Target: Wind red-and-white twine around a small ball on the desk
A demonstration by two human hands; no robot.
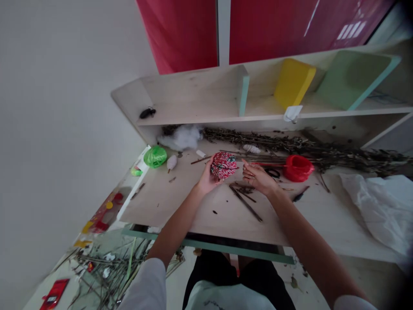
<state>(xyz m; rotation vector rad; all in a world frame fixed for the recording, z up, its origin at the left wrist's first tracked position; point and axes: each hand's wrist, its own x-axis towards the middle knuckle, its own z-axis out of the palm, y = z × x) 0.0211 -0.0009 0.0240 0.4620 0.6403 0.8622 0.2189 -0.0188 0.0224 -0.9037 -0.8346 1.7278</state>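
My left hand (208, 178) is wrapped round a ball of red, white and dark green twine (223, 165), held above the desk. Just right of it, my right hand (258, 175) has its fingers curled together in a pinch; what sits between them is too small to make out. A red strand (267, 163) runs behind that hand toward a roll of red plastic string (297, 168). Black-handled scissors (272, 172) lie between the hand and the roll. Below the hands, short brown twigs (245, 202) are scattered on the desk top (193, 219).
Long dried stalks (258, 140) line the back, with white fluff (182, 137) at their left. A green string ball (155, 156) and white spool (172, 162) are left. A plastic bag (380, 211) is right. A shelf (200, 110) overhangs; a drawer (238, 252) sticks out below.
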